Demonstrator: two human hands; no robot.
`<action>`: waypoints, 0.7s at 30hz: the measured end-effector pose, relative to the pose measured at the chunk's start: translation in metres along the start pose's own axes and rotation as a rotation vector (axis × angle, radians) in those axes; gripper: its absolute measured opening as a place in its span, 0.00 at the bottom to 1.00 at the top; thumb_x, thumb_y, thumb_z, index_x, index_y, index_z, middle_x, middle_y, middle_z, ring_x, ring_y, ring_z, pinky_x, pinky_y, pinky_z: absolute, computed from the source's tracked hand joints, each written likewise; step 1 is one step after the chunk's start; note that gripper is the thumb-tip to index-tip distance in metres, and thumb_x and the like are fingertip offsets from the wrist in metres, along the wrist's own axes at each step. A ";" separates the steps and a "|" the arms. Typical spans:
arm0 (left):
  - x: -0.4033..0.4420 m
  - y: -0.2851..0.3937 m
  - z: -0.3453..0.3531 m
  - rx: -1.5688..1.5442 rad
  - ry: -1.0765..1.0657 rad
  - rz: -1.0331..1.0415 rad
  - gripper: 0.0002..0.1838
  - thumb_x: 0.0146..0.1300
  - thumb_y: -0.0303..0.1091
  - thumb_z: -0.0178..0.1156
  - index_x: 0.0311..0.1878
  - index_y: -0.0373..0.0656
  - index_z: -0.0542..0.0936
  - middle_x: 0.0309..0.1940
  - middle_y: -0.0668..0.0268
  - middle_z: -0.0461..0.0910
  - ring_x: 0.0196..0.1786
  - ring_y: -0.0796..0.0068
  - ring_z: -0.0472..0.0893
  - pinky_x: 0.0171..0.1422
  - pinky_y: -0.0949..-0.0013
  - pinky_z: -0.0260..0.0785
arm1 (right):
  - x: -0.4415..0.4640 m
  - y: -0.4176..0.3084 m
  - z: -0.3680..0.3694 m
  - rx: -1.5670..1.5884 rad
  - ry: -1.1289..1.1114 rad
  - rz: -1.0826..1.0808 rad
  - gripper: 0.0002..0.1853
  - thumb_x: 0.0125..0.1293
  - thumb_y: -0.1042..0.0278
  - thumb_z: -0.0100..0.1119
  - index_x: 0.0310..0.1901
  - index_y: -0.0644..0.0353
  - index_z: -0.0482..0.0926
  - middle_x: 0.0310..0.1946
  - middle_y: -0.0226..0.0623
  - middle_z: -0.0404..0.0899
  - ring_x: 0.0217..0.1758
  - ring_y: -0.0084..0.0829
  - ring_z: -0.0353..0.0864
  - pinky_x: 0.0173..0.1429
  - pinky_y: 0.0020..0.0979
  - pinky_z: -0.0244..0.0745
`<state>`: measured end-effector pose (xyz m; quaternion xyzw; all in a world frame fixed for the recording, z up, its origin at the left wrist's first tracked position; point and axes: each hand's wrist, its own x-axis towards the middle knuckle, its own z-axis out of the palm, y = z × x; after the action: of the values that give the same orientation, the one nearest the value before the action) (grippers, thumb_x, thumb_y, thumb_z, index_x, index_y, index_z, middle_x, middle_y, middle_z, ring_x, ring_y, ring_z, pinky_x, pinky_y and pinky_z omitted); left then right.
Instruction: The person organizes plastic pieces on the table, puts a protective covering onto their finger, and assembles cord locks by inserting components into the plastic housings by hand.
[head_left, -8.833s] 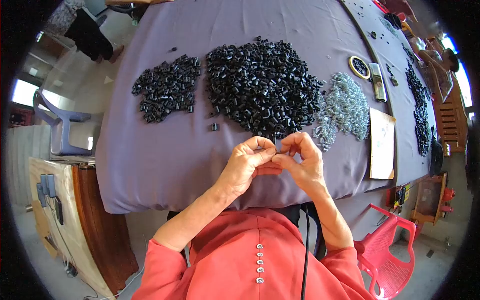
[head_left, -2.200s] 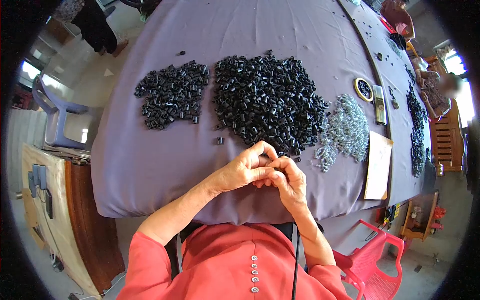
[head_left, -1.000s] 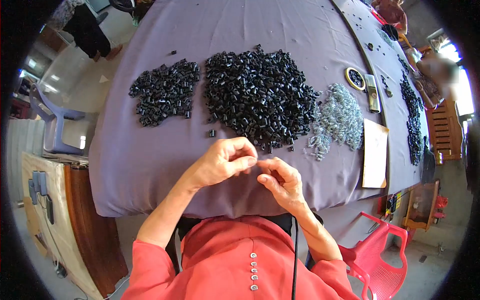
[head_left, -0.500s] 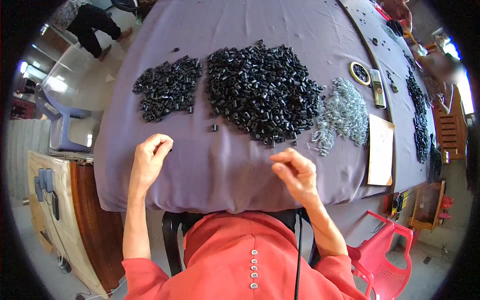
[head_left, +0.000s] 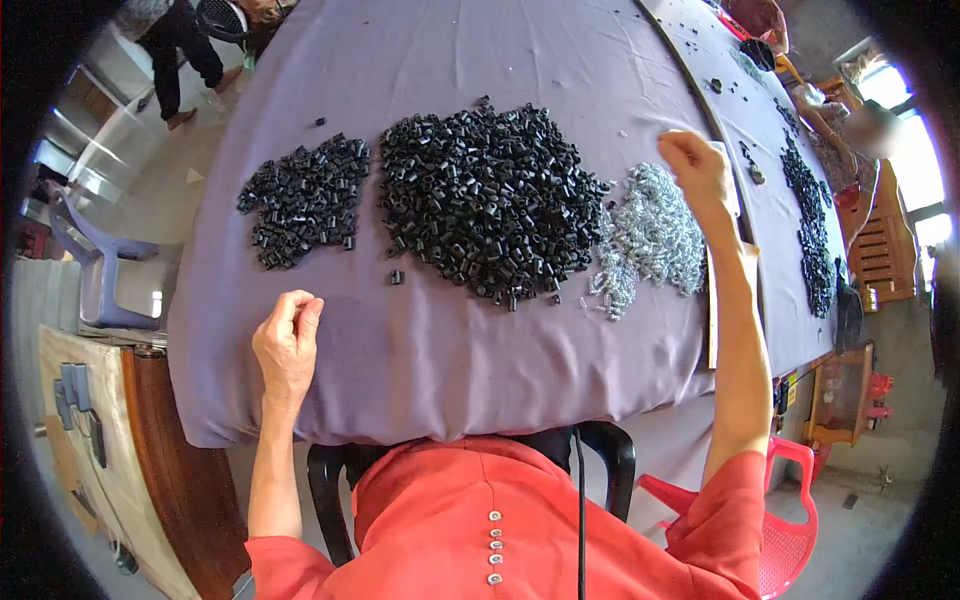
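Note:
My left hand (head_left: 287, 335) hovers at the near left of the cloth-covered table, its fingers closed; whatever they hold is hidden. Beyond it lies a smaller heap of short black plastic tubes (head_left: 306, 200). A large heap of similar black tubes (head_left: 485, 200) covers the middle, with one loose black piece (head_left: 397, 277) at its near left. My right hand (head_left: 697, 172) is stretched out past the pile of small clear, spring-like pieces (head_left: 660, 230). Its fingers are bent together and point down, hiding their tips and the ring seen there earlier.
The purple-grey cloth (head_left: 420, 370) drapes over the table's near edge. A dark strip (head_left: 690, 75) runs along the right side, with another row of black pieces (head_left: 805, 220) beyond it. People are at the far right and far left. A red chair (head_left: 790, 540) stands at lower right.
My right hand has moved from in front of the large heap, forward and right, to where the ring lay. My left hand stays near its place, turned slightly. The view has shifted a little.

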<state>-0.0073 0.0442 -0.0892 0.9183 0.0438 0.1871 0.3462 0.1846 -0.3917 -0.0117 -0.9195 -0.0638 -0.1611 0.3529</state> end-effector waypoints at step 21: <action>-0.002 -0.005 0.003 -0.028 0.173 0.073 0.04 0.60 0.30 0.60 0.33 0.40 0.76 0.23 0.62 0.76 0.23 0.69 0.77 0.27 0.70 0.67 | 0.053 0.064 0.078 -0.209 -0.004 0.173 0.10 0.60 0.64 0.54 0.36 0.61 0.75 0.28 0.46 0.78 0.33 0.40 0.78 0.39 0.37 0.71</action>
<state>-0.0074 0.0453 -0.0951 0.8947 0.0378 0.2789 0.3468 0.2691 -0.3865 -0.0879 -0.9537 0.0320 -0.1341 0.2674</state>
